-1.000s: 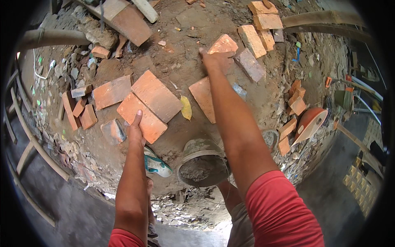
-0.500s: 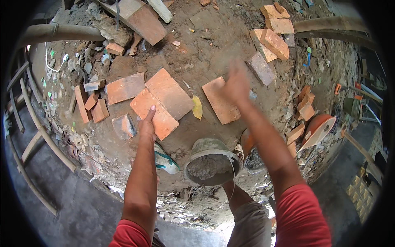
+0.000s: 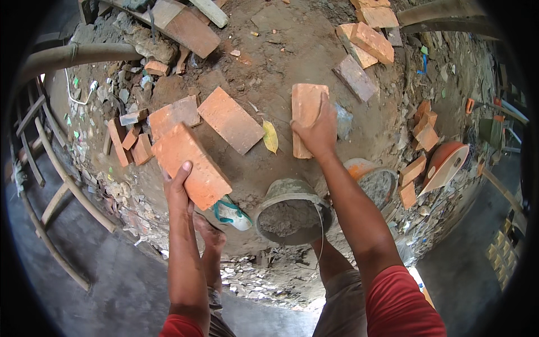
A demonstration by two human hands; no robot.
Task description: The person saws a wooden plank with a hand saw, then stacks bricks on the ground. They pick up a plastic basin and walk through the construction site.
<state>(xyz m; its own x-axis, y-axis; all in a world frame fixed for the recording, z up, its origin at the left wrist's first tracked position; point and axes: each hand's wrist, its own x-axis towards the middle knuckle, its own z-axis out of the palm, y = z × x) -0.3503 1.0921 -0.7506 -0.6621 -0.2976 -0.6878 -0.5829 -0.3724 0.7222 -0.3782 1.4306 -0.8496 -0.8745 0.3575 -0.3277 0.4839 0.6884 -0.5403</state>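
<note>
My left hand [image 3: 178,188] grips an orange brick [image 3: 191,165] at its near left side, thumb on top; the brick is raised off the ground and tilted. Another brick [image 3: 307,98] is in my right hand [image 3: 318,132], the thumb on its left edge and the fingers round its right side, partly hidden. Between the two hands a flat brick [image 3: 231,121] lies on the dirt beside a yellow leaf [image 3: 270,136]. Under the held left brick, a further brick [image 3: 175,117] shows in part. Close to my legs stands a bucket [image 3: 292,191] of wet grey mortar [image 3: 288,219].
Right of the bucket is an orange container [image 3: 359,167] of grey mix. An orange hard hat [image 3: 446,163] and stacked bricks [image 3: 425,132] lie farther right. More bricks [image 3: 370,42] are at the far right. Bamboo poles [image 3: 84,53] edge the left. A sandal [image 3: 233,216] is near my foot.
My left hand has lifted its brick off the ground and moved slightly left. My right hand, blurred before over the right brick, now grips that brick, which has turned more upright in the view.
</note>
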